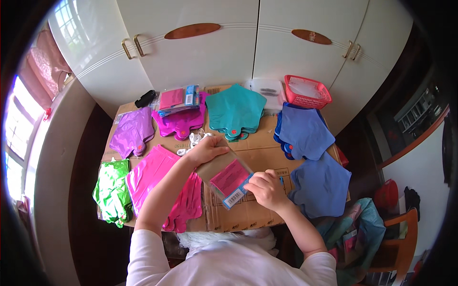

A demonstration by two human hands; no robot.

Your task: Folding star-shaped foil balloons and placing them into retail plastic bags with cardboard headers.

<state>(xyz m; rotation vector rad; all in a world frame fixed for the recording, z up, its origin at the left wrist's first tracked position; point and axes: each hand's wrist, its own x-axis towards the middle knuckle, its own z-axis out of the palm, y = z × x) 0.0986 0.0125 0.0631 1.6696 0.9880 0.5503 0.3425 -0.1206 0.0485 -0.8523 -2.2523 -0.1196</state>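
Observation:
A clear plastic packet (231, 178) is held tilted above the cardboard, with a folded pink sheet inside and a blue barcoded label at its lower end. My left hand (208, 150) grips its upper edge, thumb on top. Fingers closed, my right hand (267, 189) pinches the packet beside the label. Left of the packet lie bright pink flat foil balloons (152, 172), partly hidden by my left forearm. Beyond it are a stack of teal star-shaped foil balloons (236, 110) and some white string (196, 138). Blue foil balloons (319, 185) lie to the right of my right hand.
More piles ring the cardboard-covered table (253, 157): green balloons (113, 188), lilac balloons (132, 131), magenta balloons (179, 127) and darker blue balloons (305, 131). Similar packets (179, 98) sit on the magenta pile. A red basket (307, 97) and a black object (145, 98) stand at the back.

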